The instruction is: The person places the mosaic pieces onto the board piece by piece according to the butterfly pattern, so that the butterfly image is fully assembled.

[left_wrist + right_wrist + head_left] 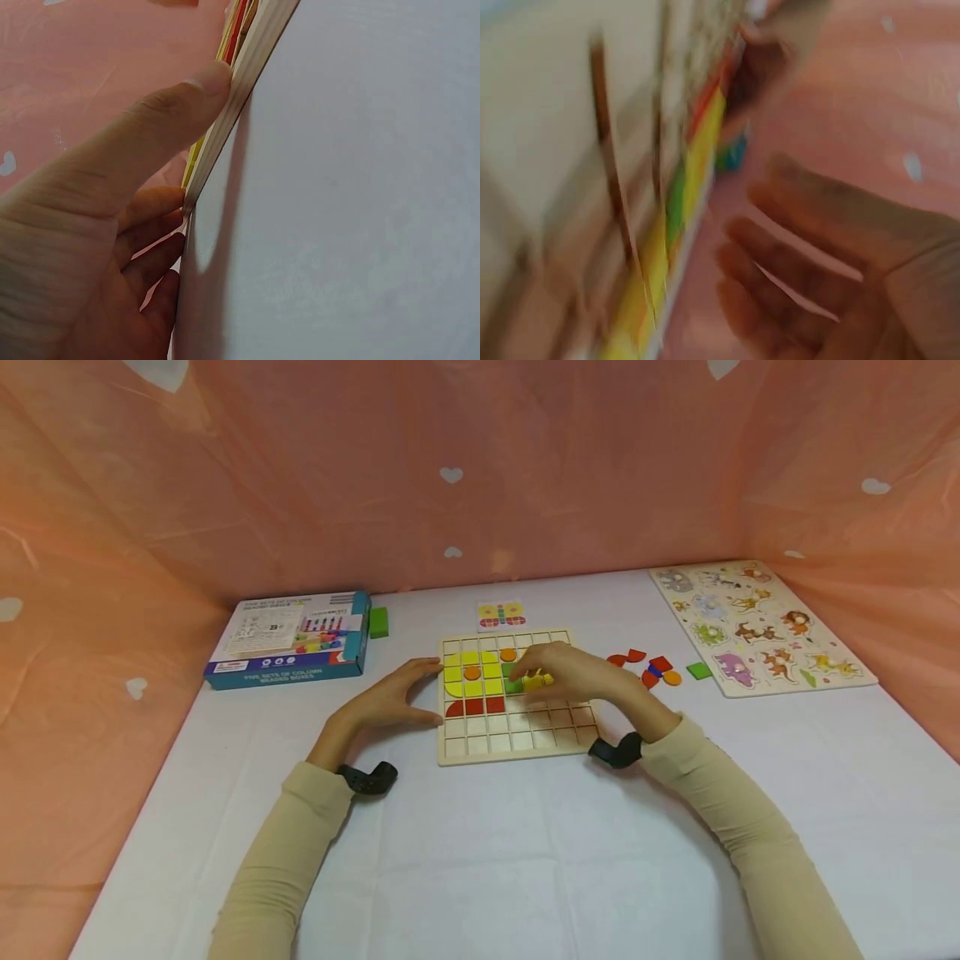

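A wooden grid board (pixel 487 758) lies on the white table. Yellow pieces (pixel 453 675), an orange disc (pixel 472 673) among them, and a row of red pieces (pixel 476 706) fill its left side. My left hand (pixel 390 697) rests at the board's left edge, its thumb and fingers spread apart; in the left wrist view the thumb (pixel 172 112) touches the edge. Over the middle right of the board is my right hand (pixel 566 672), fingers loosely bent, beside the green pieces (pixel 513 677) and more yellow ones (pixel 536 681). No piece shows in it in the blurred right wrist view.
Behind the board lies a small pattern card (pixel 501 615). Loose red and blue pieces, an orange disc (pixel 672 678) and a green square (pixel 698 671) lie to the right, near an animal puzzle board (pixel 810 672). A boxed bead set (pixel 285 670) and a green block (pixel 378 622) are at left.
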`<state>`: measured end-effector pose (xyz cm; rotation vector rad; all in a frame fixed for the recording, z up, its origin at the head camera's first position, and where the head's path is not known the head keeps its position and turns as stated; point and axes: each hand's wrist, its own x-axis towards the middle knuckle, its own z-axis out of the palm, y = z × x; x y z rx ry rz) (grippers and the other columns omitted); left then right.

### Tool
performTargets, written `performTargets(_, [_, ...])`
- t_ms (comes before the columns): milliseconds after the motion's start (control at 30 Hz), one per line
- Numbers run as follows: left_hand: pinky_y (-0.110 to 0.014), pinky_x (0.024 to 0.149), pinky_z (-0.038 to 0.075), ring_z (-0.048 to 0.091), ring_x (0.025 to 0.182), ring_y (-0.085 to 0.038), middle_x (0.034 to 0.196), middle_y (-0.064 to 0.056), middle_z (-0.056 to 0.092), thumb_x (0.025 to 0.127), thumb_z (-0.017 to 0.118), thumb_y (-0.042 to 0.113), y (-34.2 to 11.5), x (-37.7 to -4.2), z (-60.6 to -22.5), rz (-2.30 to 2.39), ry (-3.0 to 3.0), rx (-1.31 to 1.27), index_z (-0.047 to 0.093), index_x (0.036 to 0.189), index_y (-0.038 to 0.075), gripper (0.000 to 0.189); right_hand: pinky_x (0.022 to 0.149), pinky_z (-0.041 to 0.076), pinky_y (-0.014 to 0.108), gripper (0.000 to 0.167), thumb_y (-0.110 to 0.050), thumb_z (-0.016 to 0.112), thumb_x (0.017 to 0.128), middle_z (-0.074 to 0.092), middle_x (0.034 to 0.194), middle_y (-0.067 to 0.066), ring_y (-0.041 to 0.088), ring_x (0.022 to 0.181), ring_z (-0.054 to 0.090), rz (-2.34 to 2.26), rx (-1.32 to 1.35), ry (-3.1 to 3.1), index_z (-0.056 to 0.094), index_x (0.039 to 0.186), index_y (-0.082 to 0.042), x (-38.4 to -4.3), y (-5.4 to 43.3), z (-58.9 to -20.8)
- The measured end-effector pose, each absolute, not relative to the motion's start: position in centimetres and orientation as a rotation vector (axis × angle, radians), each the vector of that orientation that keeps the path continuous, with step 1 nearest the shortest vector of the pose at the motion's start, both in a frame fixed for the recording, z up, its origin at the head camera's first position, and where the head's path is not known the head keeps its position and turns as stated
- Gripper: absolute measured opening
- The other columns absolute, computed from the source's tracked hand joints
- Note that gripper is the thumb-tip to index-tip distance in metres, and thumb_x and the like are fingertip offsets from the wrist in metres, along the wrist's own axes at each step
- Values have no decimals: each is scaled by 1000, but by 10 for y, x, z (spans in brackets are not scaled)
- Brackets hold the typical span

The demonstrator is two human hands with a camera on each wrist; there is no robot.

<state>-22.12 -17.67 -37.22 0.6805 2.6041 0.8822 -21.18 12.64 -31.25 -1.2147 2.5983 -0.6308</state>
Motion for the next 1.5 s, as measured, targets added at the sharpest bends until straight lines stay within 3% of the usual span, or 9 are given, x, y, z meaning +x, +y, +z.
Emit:
performTargets(200, [-50,113,17,16,141,-24,153,-4,21,72,77,45,-175,-220,-370,864,2609,662,32,146,15,92,88,49,48,25,-4,71,80,64,107,11,32,101,59,-704,-1093,2633,67,105,-1,-214,196,-302])
performTargets(400, [-51,112,18,16,141,-25,154,-4,21,71,77,45,-175,-219,-368,852,2612,638,31,146,16,92,86,50,48,21,-6,71,81,64,104,13,33,99,59,-797,-880,2764,67,102,-2,-209,263,-301])
performTargets(567, [-51,112,17,16,141,-25,154,-5,21,71,77,45,-174,-219,-368,854,2609,634,31,146,16,92,84,50,40,25,-6,71,81,65,104,13,30,99,59,-822,-677,2840,66,105,-3,-201,302,-302])
performTargets(767, [-50,113,17,16,141,-24,154,-3,21,71,77,45,-174,-219,-368,863,2611,637,31,146,17,92,76,44,17,26,-11,74,79,66,103,9,11,90,58,-823,-533,2913,67,104,-7,-197,321,-306])
performTargets(900, [-51,112,17,16,141,-25,154,-3,20,71,76,47,-174,-220,-369,858,2608,642,31,146,17,93,75,43,15,27,-12,74,79,67,103,9,5,88,57,-847,-536,2893,67,105,-6,-198,325,-309])
performTargets(1100, [-51,113,17,16,141,-25,154,-4,20,71,77,45,-174,-219,-370,862,2611,637,31,146,16,92,77,46,13,28,-6,73,79,67,104,11,9,92,60,-868,-566,2865,66,106,-4,-202,321,-315])
performTargets(1200, [-51,113,17,16,141,-25,154,-4,20,71,76,46,-174,-220,-371,863,2610,637,31,146,17,92,80,48,17,28,-5,73,79,66,106,11,19,97,60,-848,-573,2870,66,107,-4,-202,317,-315])
performTargets(1400, [-51,112,17,15,141,-25,154,-4,20,71,76,47,-174,-220,-371,863,2605,640,31,146,17,93,85,46,45,31,-1,71,79,62,111,17,33,101,54,-727,-575,2916,65,109,-2,-197,323,-311])
performTargets(1500, [-51,113,17,15,141,-25,154,-4,20,72,76,46,-175,-219,-371,859,2613,637,31,146,17,92,79,45,43,30,3,69,78,61,110,18,31,94,51,-718,-564,2904,65,107,-1,-199,331,-316])
